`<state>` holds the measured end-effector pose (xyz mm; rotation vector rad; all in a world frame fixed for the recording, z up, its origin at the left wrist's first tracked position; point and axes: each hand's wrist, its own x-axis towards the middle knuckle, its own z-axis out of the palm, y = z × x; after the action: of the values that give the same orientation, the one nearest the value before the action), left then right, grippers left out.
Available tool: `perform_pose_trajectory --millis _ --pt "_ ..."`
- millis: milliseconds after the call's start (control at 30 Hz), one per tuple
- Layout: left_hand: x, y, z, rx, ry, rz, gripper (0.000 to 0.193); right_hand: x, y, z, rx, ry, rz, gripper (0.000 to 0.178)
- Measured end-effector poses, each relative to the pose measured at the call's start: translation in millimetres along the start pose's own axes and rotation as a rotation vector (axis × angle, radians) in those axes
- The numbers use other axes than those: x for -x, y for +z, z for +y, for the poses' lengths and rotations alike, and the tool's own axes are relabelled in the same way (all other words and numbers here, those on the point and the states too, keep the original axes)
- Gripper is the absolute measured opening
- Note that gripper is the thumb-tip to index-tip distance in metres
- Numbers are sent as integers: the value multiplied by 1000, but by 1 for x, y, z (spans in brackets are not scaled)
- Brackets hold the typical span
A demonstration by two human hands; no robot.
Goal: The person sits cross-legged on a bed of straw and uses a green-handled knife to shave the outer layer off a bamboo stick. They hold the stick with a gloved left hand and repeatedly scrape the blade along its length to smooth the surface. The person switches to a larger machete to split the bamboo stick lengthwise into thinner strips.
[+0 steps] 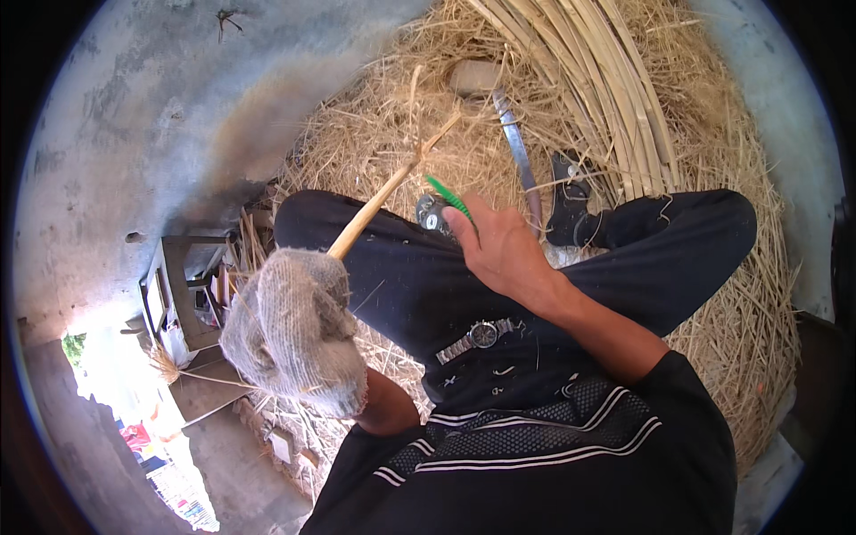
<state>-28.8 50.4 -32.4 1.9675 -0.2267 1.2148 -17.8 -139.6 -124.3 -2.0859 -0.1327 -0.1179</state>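
My left hand (294, 330), in a grey knitted glove, is closed around the lower end of a pale peeled stick (370, 207). The stick slants up and away to a forked, splintered tip. My bare right hand (504, 248) grips a thin bright green ridged strip (448, 194); one end shows past the fingers and the rest is hidden. That green end is close to the stick but apart from it. Beyond my right hand a long knife blade (514, 138) lies on the straw. A metal-banded wristwatch (482, 334) rests against my dark clothing.
Loose straw and shavings (374, 116) cover the ground around my crossed legs. Long split strips (615, 89) curve in a bundle at the far right. A brownish block (474, 78) sits near the blade. A grey wall (134, 116) and wooden frame (183, 285) stand at left.
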Motion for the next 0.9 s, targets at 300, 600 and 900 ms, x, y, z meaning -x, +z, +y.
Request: perform_pose_trajectory --millis 300,600,900 --pt "4 -7 -20 -130 -63 82 37 -9 6 -1 16 115 21 32" --pt "-30 14 21 97 -325 59 25 -5 15 -37 66 -161 45 25" --pt "-66 19 43 306 -303 -159 42 -23 37 -24 82 -305 166 21"
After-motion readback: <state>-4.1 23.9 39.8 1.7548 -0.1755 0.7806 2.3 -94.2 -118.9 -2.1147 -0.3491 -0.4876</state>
